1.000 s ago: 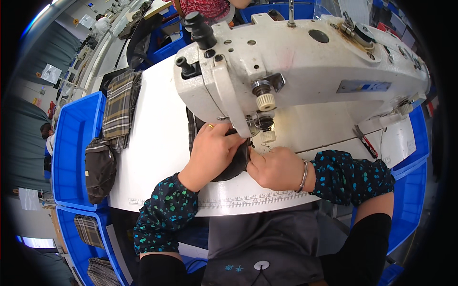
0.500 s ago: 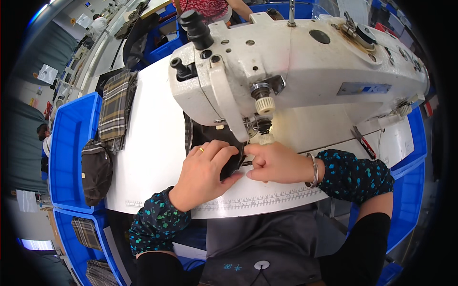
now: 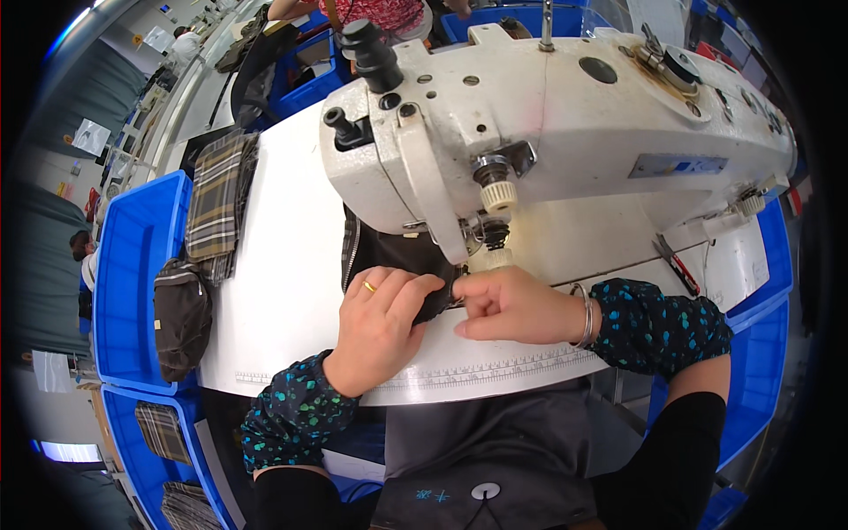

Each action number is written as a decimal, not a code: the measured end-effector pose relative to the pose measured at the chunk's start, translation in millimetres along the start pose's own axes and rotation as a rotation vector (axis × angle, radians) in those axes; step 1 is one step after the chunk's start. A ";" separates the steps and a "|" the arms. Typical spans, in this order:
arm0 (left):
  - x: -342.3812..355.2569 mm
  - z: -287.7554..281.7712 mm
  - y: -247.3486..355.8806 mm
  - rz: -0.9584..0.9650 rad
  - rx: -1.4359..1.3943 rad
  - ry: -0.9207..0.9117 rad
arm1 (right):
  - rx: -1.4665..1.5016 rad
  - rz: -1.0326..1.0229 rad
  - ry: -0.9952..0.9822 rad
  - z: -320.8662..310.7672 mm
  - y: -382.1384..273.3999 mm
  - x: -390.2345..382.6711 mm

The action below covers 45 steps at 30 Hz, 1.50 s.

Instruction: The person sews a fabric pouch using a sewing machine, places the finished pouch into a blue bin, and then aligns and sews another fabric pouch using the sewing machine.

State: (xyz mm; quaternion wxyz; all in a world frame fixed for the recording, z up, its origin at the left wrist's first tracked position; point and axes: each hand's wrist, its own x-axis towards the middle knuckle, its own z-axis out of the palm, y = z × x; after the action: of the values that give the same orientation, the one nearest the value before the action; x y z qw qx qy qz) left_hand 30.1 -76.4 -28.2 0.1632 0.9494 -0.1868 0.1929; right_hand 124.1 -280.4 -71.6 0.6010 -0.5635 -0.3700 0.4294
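A dark brown zippered fabric piece [image 3: 402, 256] lies under the head of a white sewing machine [image 3: 565, 115], pale zipper teeth along its left side. My left hand [image 3: 378, 327], a ring on one finger, is bent over the piece's near part, its fingers close together and its thumb mostly hidden. From the right, my right hand [image 3: 512, 305] meets the fabric's right edge with the index fingertip, just below the needle area. Its other fingers are curled, and its thumb tip shows below, apart from the index. The machine's head hides the needle and part of the fabric.
Plaid fabric [image 3: 216, 199] and a dark brown pouch [image 3: 183, 318] lie at the table's left, beside a blue bin [image 3: 132, 274]. Red-handled snips [image 3: 678, 265] rest right of the machine. A printed ruler [image 3: 477, 367] runs along the front edge. Another person [image 3: 380, 18] sits beyond.
The view has shifted slightly. My left thumb, visible at the fabric before, is now mostly tucked out of sight. The person beyond has moved their arms. Both my hands stay at the fabric.
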 end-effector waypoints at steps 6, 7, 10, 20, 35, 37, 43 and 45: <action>-2.6 5.0 -1.6 0.036 -0.015 0.038 | -0.979 -0.514 0.386 2.9 -11.0 -8.2; -2.5 6.0 -1.2 0.047 -0.016 0.056 | -0.979 -0.514 0.386 2.9 -9.0 -8.1; -2.3 8.3 1.3 0.068 -0.002 0.058 | -1.135 -0.646 0.405 3.1 -2.2 -7.2; -8.2 9.1 4.3 0.144 0.031 -0.042 | -1.502 -0.795 0.268 10.2 5.6 -12.1; -5.3 16.7 0.5 0.167 0.021 -0.110 | -1.627 -0.604 0.180 14.8 7.5 -15.8; -0.3 19.4 -2.5 0.178 0.019 -0.063 | -1.643 -0.573 0.185 14.8 9.3 -14.0; 7.7 26.2 -17.7 0.124 0.037 -0.078 | -1.601 -0.636 0.322 18.5 13.3 -10.4; 11.5 26.7 -20.5 0.102 0.045 -0.089 | -1.561 -0.613 0.299 19.4 12.0 -10.2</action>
State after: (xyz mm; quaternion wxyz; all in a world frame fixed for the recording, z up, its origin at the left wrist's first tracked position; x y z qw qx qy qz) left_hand 56.7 -72.0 -51.4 0.1233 0.9497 -0.2374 0.1628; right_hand 101.3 -283.0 -81.4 0.1722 -0.7421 -0.6131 -0.2093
